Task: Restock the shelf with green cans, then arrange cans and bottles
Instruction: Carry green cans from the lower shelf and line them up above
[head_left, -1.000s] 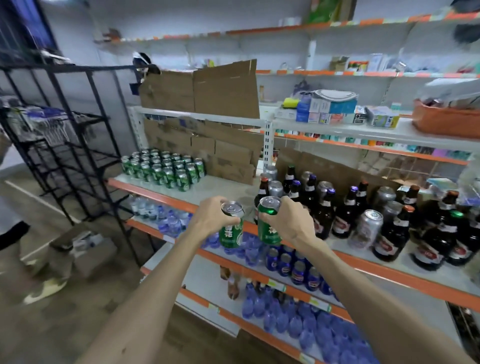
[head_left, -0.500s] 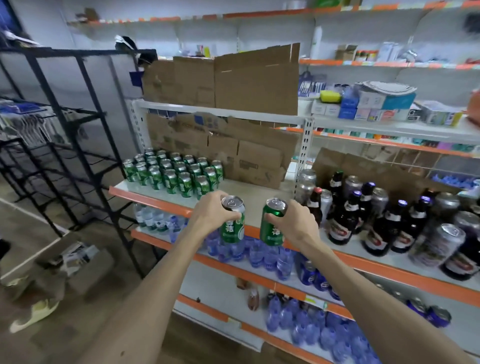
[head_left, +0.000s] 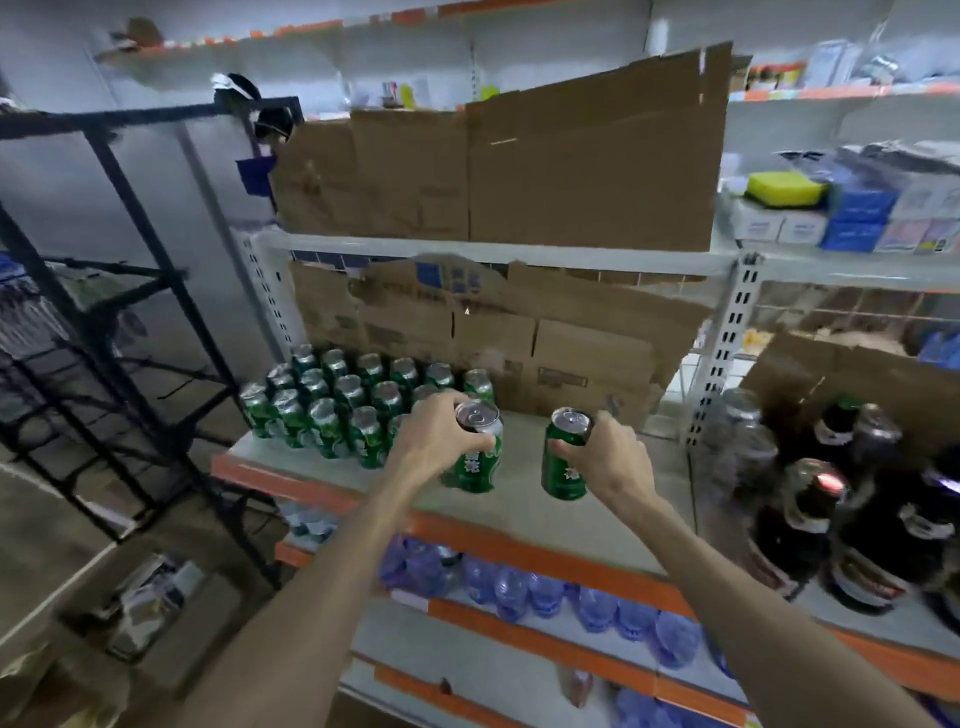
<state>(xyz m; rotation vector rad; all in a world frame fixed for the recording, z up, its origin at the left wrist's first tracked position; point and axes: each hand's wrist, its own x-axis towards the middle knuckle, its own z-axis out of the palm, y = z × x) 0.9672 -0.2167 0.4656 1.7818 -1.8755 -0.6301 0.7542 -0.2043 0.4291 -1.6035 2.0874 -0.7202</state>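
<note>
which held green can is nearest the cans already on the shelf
The green metal can in the left hand: it sits beside the stocked group of green cans; the other can, in the right hand, is farther right.

Left hand (head_left: 440, 442), right hand (head_left: 612, 458) gripping, arms outstretched

Dim cool indoor light, motion blur, wide-angle bending at edges

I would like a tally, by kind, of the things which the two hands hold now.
Green metal drink cans: 2, one in the left hand, one in the right hand
Dark glass bottles: 0 held
Total: 2
</note>
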